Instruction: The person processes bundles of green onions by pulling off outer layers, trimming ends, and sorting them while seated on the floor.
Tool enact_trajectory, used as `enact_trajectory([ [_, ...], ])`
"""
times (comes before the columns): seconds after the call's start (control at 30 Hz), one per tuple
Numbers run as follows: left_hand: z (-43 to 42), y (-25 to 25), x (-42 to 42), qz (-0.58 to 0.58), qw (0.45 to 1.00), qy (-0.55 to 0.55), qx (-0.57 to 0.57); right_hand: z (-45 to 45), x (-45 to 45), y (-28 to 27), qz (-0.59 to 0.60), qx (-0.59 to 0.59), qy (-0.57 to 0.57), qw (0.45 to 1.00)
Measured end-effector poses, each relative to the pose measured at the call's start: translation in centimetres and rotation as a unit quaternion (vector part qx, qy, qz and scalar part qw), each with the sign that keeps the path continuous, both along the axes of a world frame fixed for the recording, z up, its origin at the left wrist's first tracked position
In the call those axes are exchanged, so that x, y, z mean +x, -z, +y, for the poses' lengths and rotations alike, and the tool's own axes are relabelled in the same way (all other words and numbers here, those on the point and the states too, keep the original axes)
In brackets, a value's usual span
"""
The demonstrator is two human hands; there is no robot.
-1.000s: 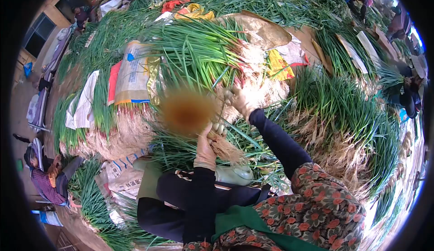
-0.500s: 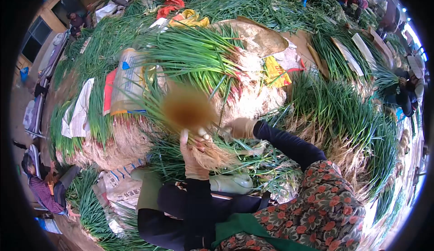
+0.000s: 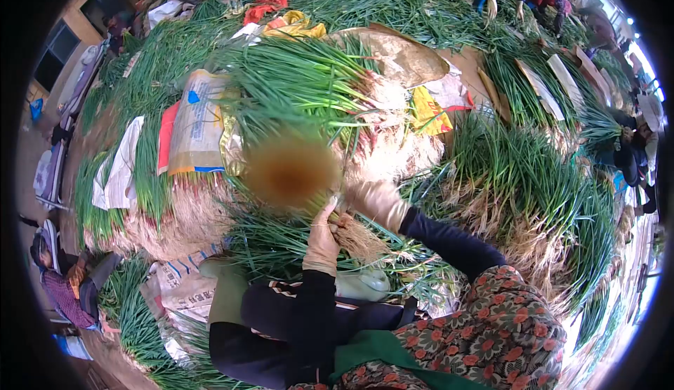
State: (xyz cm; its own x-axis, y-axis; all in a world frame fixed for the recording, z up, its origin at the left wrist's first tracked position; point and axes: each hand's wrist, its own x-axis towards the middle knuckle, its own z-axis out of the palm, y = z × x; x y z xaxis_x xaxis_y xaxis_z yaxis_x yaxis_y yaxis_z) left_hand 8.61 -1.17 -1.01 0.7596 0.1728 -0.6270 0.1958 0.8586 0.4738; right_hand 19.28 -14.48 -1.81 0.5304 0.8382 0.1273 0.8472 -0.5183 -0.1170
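Note:
In my left hand (image 3: pixel 324 239), which wears a pale glove, is a bunch of green onions (image 3: pixel 359 239), its tan roots pointing right. A brown blur hides the part above that hand. My right hand (image 3: pixel 379 202), also gloved, is smeared by motion just up and right of the bunch; its fingers are not clear. Beyond both hands lies a large pile of green onions (image 3: pixel 316 84), leaves to the left and pale roots to the right. Loose leaves and stalks (image 3: pixel 414 267) lie below my right forearm.
Onion heaps stand at the right (image 3: pixel 526 158) and left (image 3: pixel 200 207). Printed sacks (image 3: pixel 196 134), a yellow bag (image 3: pixel 430 111) and a red cloth (image 3: pixel 265 4) lie among them. A seated person (image 3: pixel 70 285) is at the left; other people stand or crouch at the far side and right.
The root bunch in my left hand has moved a little right and up. My right hand has shifted slightly and is more blurred. At the far side, a person's gloved hands have come into view.

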Motion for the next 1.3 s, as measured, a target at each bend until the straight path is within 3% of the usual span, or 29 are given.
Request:
enact_trajectory([
  [0.07,0.1,0.8,0.0,0.004,0.999,0.032,0.027,-0.8,-2.7,-1.4,0.200,0.065,-0.050,0.976],
  [0.1,0.1,1.1,-0.3,0.008,0.998,0.044,0.041,-1.5,-2.0,-2.9,0.286,-0.030,-0.101,0.952],
  [0.17,-0.3,0.1,-0.5,-0.028,0.999,0.034,0.019,-2.7,3.1,2.6,0.315,0.092,-0.198,0.924],
  [0.2,-0.5,0.4,-0.4,-0.030,1.000,0.004,0.008,-1.8,6.6,6.0,0.325,0.230,-0.121,0.909],
  [0.23,-0.6,0.7,-0.3,-0.032,0.999,-0.026,-0.003,-1.1,9.0,5.5,0.287,0.269,-0.024,0.919],
  [0.27,-0.3,1.3,-0.4,-0.039,0.999,0.000,0.032,-0.5,11.4,4.9,0.256,0.307,0.073,0.914],
  [0.3,-0.2,1.6,-0.5,-0.054,0.998,0.007,0.026,0.1,12.6,2.4,0.181,0.246,0.187,0.934],
  [0.37,0.0,1.8,-0.6,-0.080,0.996,0.021,0.016,1.5,14.6,2.7,0.076,0.244,0.079,0.963],
  [0.43,0.1,1.6,-0.7,-0.083,0.996,0.034,0.011,2.6,13.9,2.2,0.094,0.121,0.073,0.985],
  [0.53,-0.1,1.0,-0.5,-0.058,0.998,0.025,-0.004,4.0,9.3,0.3,0.319,0.181,0.074,0.928],
  [0.6,-0.3,1.9,-0.2,-0.053,0.997,0.014,-0.053,5.0,7.3,4.6,0.237,0.325,-0.162,0.901],
  [0.63,0.0,3.5,-0.3,-0.061,0.996,0.043,-0.054,4.6,4.8,3.5,0.321,0.268,-0.111,0.902],
  [0.7,1.0,6.3,-0.6,-0.079,0.990,0.102,-0.056,4.8,2.1,3.1,0.280,0.174,-0.063,0.942],
  [0.73,1.1,6.6,-0.7,-0.030,0.994,0.106,-0.023,4.5,1.6,0.7,0.416,0.147,0.023,0.897],
  [0.77,0.8,4.6,-0.7,-0.034,0.996,0.079,-0.010,4.4,1.4,1.0,0.448,0.172,0.049,0.876],
  [0.83,-0.1,1.2,-1.0,-0.039,0.999,0.023,0.016,5.0,1.3,5.5,0.449,0.338,0.056,0.825],
  [0.87,0.1,2.4,-1.1,-0.009,1.000,0.019,0.020,5.1,1.6,7.8,0.461,0.417,0.059,0.781],
  [0.9,0.0,2.3,-1.2,-0.026,1.000,0.011,0.014,5.3,2.5,10.3,0.488,0.492,0.063,0.718],
  [0.93,-0.4,1.9,-1.3,-0.042,0.999,0.004,0.007,5.3,4.8,13.8,0.565,0.564,0.040,0.600],
  [0.97,-0.6,1.4,-1.5,-0.056,0.998,-0.002,0.003,3.6,3.6,7.7,0.665,0.398,0.210,0.596],
  [1.03,-0.7,-1.1,-1.6,-0.053,0.997,0.031,0.049,3.9,2.8,3.8,0.737,0.244,0.209,0.594],
  [1.07,-0.9,-1.8,-1.6,-0.052,0.995,0.048,0.070,4.0,2.8,5.2,0.787,0.239,0.160,0.546],
  [1.13,-0.7,0.3,-1.5,-0.037,0.995,0.047,0.077,6.1,3.6,7.9,0.579,0.175,0.039,0.795],
  [1.23,-0.4,1.5,-1.9,-0.025,0.998,0.014,0.065,8.1,3.5,9.5,0.469,0.225,0.028,0.854],
  [1.3,-0.1,1.4,-2.1,-0.016,0.998,-0.026,0.058,8.1,1.8,10.3,0.518,0.297,0.033,0.802],
])
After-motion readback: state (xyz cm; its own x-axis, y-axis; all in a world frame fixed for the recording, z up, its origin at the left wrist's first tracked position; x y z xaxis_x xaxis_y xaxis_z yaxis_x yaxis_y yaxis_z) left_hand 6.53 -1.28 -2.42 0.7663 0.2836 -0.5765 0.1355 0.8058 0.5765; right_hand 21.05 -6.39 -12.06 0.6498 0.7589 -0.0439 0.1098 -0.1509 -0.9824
